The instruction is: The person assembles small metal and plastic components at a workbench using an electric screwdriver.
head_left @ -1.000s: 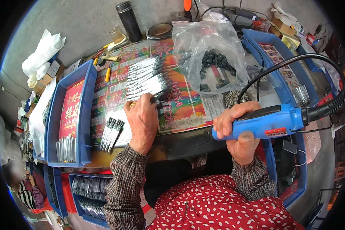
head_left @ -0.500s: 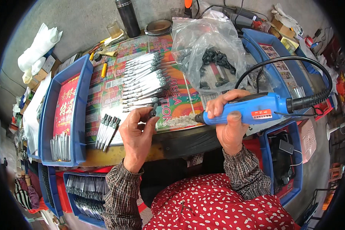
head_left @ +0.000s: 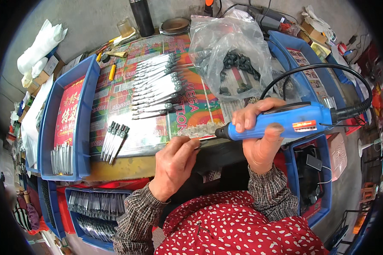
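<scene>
My left hand (head_left: 174, 168) is closed in a pinch at the table's front edge. A small dark piece (head_left: 198, 145) shows at its fingertips; its exact shape is mostly hidden. My right hand (head_left: 261, 148) is wrapped round a blue corded electric screwdriver (head_left: 289, 121), held level with its black tip pointing left, just right of and above the dark piece. Beyond the left hand lies a row of silver rods with dark ends (head_left: 157, 85). A smaller group of similar rods (head_left: 115, 142) lies nearer, at the left.
A clear plastic bag (head_left: 230, 55) holds black parts at the back. Blue trays stand at left (head_left: 89, 114) and right (head_left: 281, 40). Below the table edge, another blue bin (head_left: 70, 212) holds many rods. The screwdriver's black cable (head_left: 319, 65) loops overhead at right.
My left hand has moved right and down, toward the screwdriver's tip, with its fingers still pinched on the dark piece. The screwdriver has shifted slightly.
</scene>
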Motion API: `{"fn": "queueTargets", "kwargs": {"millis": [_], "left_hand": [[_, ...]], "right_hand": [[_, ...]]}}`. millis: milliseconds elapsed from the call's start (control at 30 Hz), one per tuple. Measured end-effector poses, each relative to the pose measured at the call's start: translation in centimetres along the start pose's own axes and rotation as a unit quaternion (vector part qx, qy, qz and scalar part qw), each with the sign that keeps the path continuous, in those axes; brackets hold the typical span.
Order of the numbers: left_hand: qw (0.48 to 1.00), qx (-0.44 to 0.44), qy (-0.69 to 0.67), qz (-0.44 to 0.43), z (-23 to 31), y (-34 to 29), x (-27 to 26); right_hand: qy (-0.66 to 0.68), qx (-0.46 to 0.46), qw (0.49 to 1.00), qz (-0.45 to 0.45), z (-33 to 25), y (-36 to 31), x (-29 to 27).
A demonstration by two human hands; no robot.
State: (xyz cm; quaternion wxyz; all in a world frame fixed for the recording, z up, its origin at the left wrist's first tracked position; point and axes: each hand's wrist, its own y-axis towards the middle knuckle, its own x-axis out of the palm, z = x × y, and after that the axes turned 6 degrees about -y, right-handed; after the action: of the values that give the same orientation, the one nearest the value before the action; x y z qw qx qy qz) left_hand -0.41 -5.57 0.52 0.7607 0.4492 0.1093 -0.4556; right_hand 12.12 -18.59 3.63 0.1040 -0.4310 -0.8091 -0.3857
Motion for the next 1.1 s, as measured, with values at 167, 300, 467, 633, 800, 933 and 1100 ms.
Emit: {"fn": "queueTargets", "kwargs": {"millis": [167,300,467,633,800,933,1100], "left_hand": [[0.995,0.084,0.047,0.010,-0.3,-0.4,0.9],[0.991,0.109,0.076,0.020,-0.2,-0.7,1.3],[0.989,0.112,0.091,0.030,-0.3,-1.0,1.5],[0.990,0.110,0.079,0.033,-0.3,-1.3,1.6],[0.990,0.113,0.076,0.038,-0.5,-1.5,1.7],[0.989,0.102,0.099,0.039,-0.2,-1.3,1.4],[0.986,0.134,0.097,0.029,-0.2,-0.9,1.5]], "right_hand": [[0.007,0.006,1.000,-0.017,-0.9,-0.1,0.2],[-0.043,0.031,0.998,-0.041,-1.8,-0.2,0.4],[0.005,0.026,0.999,-0.046,-1.8,-0.3,0.9],[0.052,0.028,0.997,-0.042,-1.8,-0.5,1.0],[0.053,0.039,0.997,-0.036,-1.9,-0.6,1.2],[0.055,0.040,0.997,-0.041,-1.7,-0.5,1.3],[0.054,0.048,0.997,-0.034,-1.9,-0.5,1.1]]}}
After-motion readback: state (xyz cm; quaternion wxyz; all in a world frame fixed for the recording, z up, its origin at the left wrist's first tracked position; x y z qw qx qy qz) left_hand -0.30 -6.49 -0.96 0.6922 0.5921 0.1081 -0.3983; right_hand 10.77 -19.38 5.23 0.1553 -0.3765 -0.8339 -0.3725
